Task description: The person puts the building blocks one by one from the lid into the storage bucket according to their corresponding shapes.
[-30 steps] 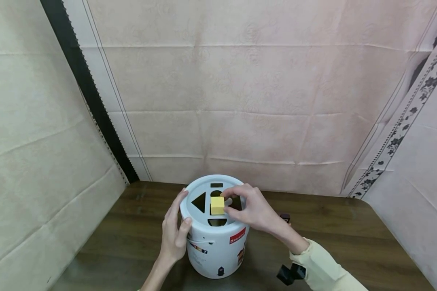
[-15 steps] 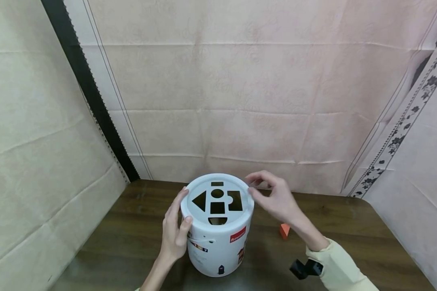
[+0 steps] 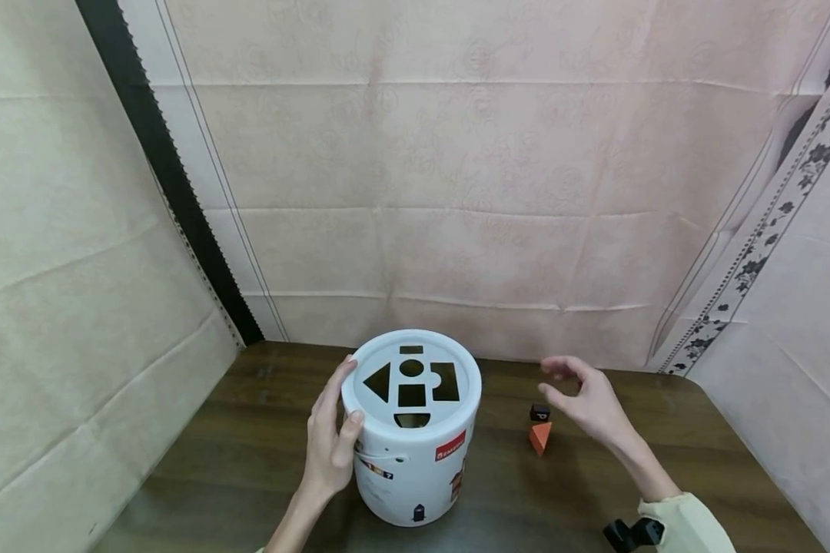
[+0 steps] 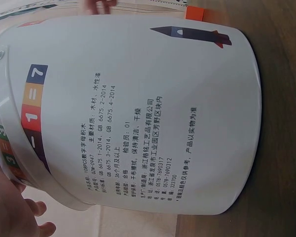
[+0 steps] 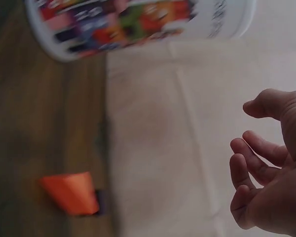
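Observation:
A white toy bucket (image 3: 415, 484) stands upright on the table, its lid (image 3: 380, 411) cut with several shaped holes. My left hand (image 3: 330, 442) holds the bucket's left side near the rim, thumb at the front. The left wrist view has the bucket's printed wall (image 4: 138, 59), with part of that hand (image 4: 10, 212) at lower left. To the right, my right hand (image 3: 591, 399) hovers with nothing in it, fingers loosely bent and apart. Just left of it lie an orange triangular block (image 3: 539, 438) and a black lettered cube (image 3: 539, 413). The cube is mostly hidden behind the orange block in the right wrist view.
Dark wood-grain table (image 3: 249, 461) lies under everything. A pale cloth wall (image 3: 456, 192) rises behind it, with cloth panels at left (image 3: 76, 307) and right (image 3: 795, 330). A black wrist device (image 3: 632, 534) sits by the right sleeve (image 3: 688, 522).
The yellow cube pinched by my right hand over the lid's square hole is gone from sight. That hand has moved right, off the bucket, uncovering the two blocks. My left hand stays put.

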